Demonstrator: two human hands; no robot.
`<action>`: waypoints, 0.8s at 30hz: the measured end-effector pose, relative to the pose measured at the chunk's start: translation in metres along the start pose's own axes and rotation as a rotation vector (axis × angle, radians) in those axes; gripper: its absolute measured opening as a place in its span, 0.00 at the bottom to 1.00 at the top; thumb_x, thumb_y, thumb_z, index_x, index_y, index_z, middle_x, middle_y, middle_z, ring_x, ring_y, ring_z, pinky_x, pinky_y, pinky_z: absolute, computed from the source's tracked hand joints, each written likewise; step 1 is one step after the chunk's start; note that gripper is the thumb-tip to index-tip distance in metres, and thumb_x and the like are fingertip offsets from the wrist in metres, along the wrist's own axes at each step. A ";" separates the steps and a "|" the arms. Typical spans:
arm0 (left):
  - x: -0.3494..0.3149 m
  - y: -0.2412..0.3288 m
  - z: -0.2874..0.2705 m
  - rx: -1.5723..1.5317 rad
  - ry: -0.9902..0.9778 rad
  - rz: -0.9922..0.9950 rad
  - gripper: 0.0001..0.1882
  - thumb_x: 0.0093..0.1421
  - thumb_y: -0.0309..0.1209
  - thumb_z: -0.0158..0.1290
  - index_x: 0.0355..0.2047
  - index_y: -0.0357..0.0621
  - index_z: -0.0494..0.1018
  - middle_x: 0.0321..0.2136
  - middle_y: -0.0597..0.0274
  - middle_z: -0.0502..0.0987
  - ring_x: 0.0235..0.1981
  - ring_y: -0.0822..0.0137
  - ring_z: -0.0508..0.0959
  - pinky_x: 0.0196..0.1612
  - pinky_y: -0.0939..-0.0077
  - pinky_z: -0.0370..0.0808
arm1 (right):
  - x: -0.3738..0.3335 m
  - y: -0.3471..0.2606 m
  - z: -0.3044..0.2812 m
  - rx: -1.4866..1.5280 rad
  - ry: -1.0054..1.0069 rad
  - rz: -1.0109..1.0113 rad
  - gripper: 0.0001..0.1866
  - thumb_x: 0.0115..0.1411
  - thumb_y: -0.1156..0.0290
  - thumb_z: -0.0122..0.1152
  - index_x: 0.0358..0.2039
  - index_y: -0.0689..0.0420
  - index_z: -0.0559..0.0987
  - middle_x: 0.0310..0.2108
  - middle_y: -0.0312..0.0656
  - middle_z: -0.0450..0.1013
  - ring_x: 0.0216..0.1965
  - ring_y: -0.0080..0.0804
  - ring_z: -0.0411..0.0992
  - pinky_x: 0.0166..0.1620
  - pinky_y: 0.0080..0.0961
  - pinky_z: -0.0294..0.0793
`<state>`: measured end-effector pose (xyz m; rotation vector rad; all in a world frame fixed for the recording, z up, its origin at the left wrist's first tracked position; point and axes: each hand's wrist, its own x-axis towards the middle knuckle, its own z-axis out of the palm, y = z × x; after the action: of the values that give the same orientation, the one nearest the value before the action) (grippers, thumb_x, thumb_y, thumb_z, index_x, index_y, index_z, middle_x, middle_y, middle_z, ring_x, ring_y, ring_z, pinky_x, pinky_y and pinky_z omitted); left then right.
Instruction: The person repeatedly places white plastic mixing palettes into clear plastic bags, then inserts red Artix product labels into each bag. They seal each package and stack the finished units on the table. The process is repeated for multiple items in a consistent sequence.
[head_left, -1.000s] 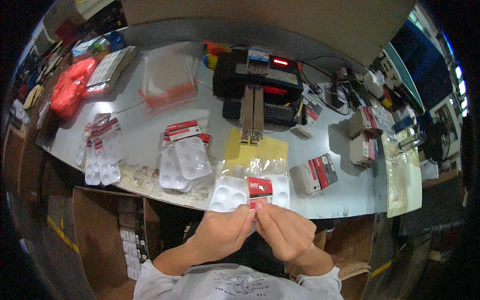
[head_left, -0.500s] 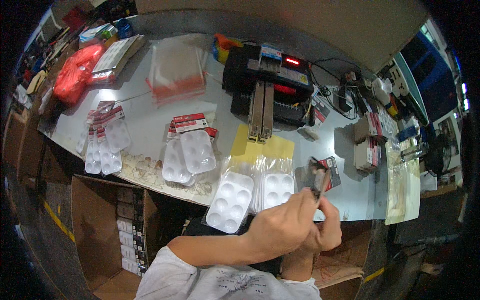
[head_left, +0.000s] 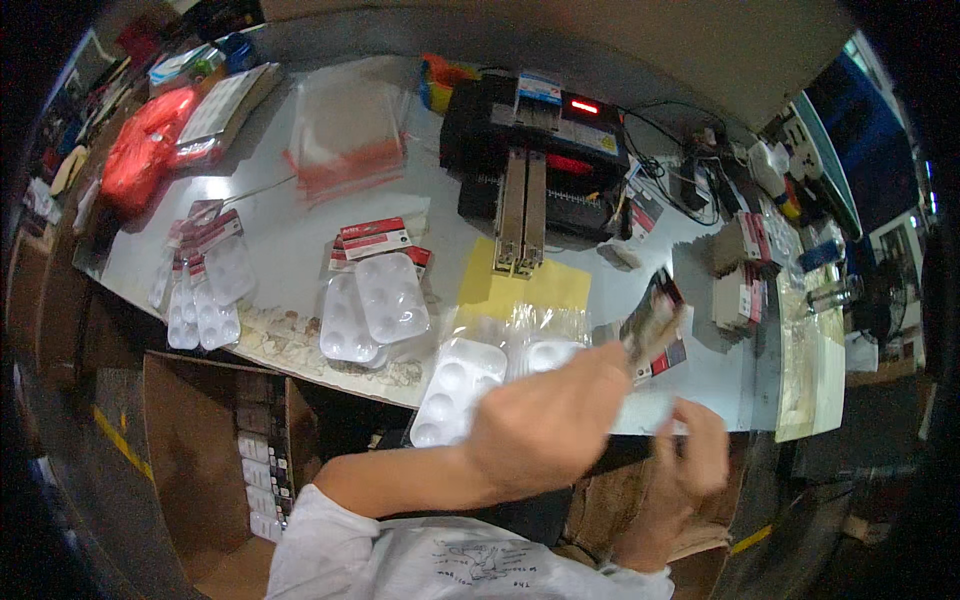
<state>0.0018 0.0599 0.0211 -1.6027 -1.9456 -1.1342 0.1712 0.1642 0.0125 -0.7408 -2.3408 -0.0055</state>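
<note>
While the left hand (head_left: 550,410) pinched a blurred card (head_left: 655,325) above the table (head_left: 735,400) toward its near-right corner, the right hand (head_left: 700,450) hung with fingers parted; a slack pinch risked dropping it.

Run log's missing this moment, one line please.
left hand: holds blurred item | right hand: grip unclear | white palettes: on table | black machine: red display lit
</note>
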 end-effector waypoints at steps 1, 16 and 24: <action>-0.004 -0.017 -0.013 0.095 0.016 -0.033 0.14 0.49 0.28 0.48 0.36 0.34 0.71 0.23 0.54 0.75 0.18 0.68 0.76 0.18 0.80 0.71 | -0.010 0.018 -0.014 -0.086 0.073 0.165 0.09 0.45 0.83 0.59 0.30 0.63 0.77 0.28 0.46 0.73 0.29 0.39 0.72 0.34 0.29 0.72; -0.090 -0.132 0.008 0.136 -0.322 -0.581 0.30 0.51 0.42 0.56 0.50 0.37 0.64 0.50 0.42 0.63 0.52 0.45 0.62 0.52 0.57 0.60 | -0.062 0.091 0.040 -0.075 -0.127 0.480 0.08 0.47 0.69 0.66 0.21 0.57 0.75 0.24 0.41 0.74 0.28 0.36 0.72 0.33 0.27 0.69; -0.108 -0.083 0.037 -0.045 -0.598 -0.532 0.42 0.46 0.48 0.60 0.56 0.40 0.57 0.57 0.43 0.52 0.57 0.44 0.55 0.56 0.52 0.55 | -0.041 0.008 0.109 0.716 -0.615 0.654 0.36 0.53 0.63 0.61 0.56 0.67 0.55 0.51 0.61 0.63 0.51 0.48 0.66 0.50 0.32 0.66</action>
<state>-0.0388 0.0179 -0.1074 -1.6194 -2.8796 -0.9339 0.1351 0.1714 -0.0983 -1.1787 -2.2363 1.4309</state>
